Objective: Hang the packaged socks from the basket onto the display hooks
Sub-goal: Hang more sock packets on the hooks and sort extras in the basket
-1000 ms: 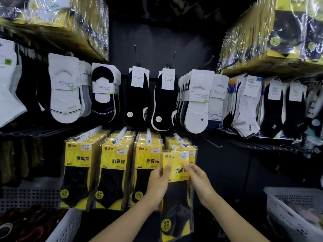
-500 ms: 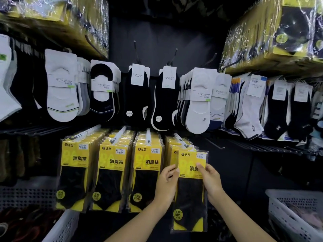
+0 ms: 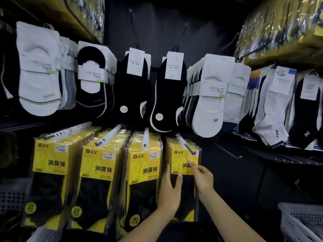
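Sock pack (image 3: 181,159), yellow card over black

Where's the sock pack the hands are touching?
In the head view, lower middle: the sock pack hangs frontmost on the rightmost hook of the yellow row, just below the black socks.

达足, 消臭袜 on yellow sock packs (image 3: 145,165)

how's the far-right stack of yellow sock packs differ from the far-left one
The far-right stack of yellow sock packs has the left hand and right hand on its front pack; the far-left stack of yellow sock packs hangs untouched. Far-left lettering shows whole; far-right's is partly covered by the right hand. Both hang from hooks, same design.
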The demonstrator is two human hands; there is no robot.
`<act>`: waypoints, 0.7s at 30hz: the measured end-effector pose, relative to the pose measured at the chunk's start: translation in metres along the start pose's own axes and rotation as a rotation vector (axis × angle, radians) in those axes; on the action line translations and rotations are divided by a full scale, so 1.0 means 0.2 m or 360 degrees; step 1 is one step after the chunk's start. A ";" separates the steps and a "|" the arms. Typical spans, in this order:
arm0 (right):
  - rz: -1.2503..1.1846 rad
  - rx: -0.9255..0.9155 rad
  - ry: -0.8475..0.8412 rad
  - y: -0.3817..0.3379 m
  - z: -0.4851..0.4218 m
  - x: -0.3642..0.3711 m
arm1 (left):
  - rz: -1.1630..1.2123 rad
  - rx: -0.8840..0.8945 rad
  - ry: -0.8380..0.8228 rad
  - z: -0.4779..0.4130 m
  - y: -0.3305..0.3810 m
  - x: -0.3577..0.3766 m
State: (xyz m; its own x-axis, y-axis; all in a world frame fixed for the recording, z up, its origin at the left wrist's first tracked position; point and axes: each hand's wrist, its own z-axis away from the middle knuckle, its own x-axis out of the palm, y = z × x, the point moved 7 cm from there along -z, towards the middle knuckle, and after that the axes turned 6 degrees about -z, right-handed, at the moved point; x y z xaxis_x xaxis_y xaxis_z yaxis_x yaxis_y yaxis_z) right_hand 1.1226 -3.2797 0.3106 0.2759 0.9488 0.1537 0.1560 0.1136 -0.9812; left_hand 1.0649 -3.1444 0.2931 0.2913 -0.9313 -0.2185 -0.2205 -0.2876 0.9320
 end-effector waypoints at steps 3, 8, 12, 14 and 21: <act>-0.0040 0.0165 0.0027 0.08 -0.12 0.06 | 0.0077 -0.0050 0.0019 -0.15 -0.04 0.03; -0.0022 0.0203 0.0032 0.14 -0.27 0.14 | 0.0073 -0.0107 0.0024 -0.34 -0.10 0.05; 0.0012 0.0097 -0.0037 0.14 -0.30 0.13 | 0.0125 -0.0074 0.0051 -0.38 -0.12 0.05; 0.0073 0.0019 -0.0082 0.13 -0.26 0.10 | 0.0161 -0.0084 0.0026 -0.35 -0.13 0.06; 0.0281 -0.0057 -0.0234 0.23 0.09 -0.20 | -0.0047 -0.0056 -0.0199 -0.03 -0.16 0.01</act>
State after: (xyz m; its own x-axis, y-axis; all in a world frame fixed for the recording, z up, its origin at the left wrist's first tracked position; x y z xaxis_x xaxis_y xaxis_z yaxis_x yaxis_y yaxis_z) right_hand 1.1025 -3.3074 0.2581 0.1615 0.9860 -0.0411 0.1522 -0.0660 -0.9861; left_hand 1.0779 -3.1349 0.2649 0.1784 -0.9438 -0.2783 -0.1800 -0.3094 0.9338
